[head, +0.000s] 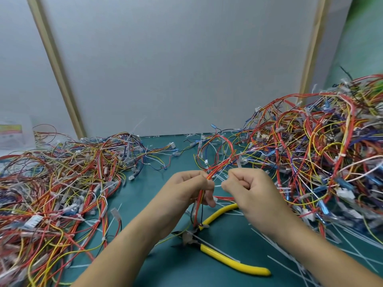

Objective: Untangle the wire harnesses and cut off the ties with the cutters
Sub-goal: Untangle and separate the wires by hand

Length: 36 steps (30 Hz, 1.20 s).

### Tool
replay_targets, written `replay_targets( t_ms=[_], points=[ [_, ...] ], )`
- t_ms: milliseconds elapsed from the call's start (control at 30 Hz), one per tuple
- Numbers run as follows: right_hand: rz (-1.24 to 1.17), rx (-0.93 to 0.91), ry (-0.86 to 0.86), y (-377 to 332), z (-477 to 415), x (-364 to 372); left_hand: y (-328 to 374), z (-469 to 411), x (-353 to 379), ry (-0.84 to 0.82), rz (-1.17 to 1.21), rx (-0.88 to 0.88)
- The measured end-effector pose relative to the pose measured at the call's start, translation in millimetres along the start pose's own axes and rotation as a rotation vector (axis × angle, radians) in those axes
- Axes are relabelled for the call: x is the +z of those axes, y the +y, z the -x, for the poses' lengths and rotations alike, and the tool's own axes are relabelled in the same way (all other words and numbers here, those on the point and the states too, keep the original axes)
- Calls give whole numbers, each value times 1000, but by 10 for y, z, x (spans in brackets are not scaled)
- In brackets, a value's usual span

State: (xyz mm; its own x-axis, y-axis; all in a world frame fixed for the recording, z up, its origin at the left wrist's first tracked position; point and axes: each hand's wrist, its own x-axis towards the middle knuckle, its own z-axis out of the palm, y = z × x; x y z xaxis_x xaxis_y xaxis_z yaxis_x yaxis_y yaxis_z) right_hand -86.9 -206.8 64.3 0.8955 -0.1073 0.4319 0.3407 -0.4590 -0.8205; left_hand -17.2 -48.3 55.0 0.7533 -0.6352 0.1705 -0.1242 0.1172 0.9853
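Left hand (191, 190): fingers curled round red wire bundle (209, 174), held up over green desk (163, 264), middle of scene. Right hand (247, 189): fingers curled tight, pinching same bundle, just beside left hand. Yellow cutters (228, 260) lie on desk, near side, under hands, no hand on them. Big wire pile left (62, 183), bigger wire pile right (323, 150). White cut ties (290, 243) lie near right.

I've got red/yellow harness (207, 176) looped up over centre of mat (165, 154). Yellow-handled cutters (234, 263) flat beneath, handles spread. Tangled piles L (62, 183) & R (321, 152); white cut ties (290, 241) strewn R.
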Motion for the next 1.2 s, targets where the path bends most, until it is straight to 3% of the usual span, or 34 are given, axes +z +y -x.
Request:
replay_targets(
  t_ms=[167,533,700,900,967,1067,1133,1200],
  points=[
    [-176,104,-45,34,-3,70,8,-2,-27,0,-51,-26],
    [-198,106,-75,78,0,69,-28,-18,-47,6,-50,-65],
    [-295,47,-319,26,56,132,-14,-38,-4,26,-26,-143],
    [-186,-9,-570,45,140,198,-44,0,-6,20,33,-199],
    [-223,2,-480,48,117,171,-21,-35,-26,51,114,-188],
    [-230,6,-135,78,43,126,15,-100,-63,76,227,-147],
    [-229,76,69,97,-3,97,22,-119,-88,69,261,-111],
    [-266,177,148,87,-32,76,24,-99,-89,1,314,-73]
  ],
)
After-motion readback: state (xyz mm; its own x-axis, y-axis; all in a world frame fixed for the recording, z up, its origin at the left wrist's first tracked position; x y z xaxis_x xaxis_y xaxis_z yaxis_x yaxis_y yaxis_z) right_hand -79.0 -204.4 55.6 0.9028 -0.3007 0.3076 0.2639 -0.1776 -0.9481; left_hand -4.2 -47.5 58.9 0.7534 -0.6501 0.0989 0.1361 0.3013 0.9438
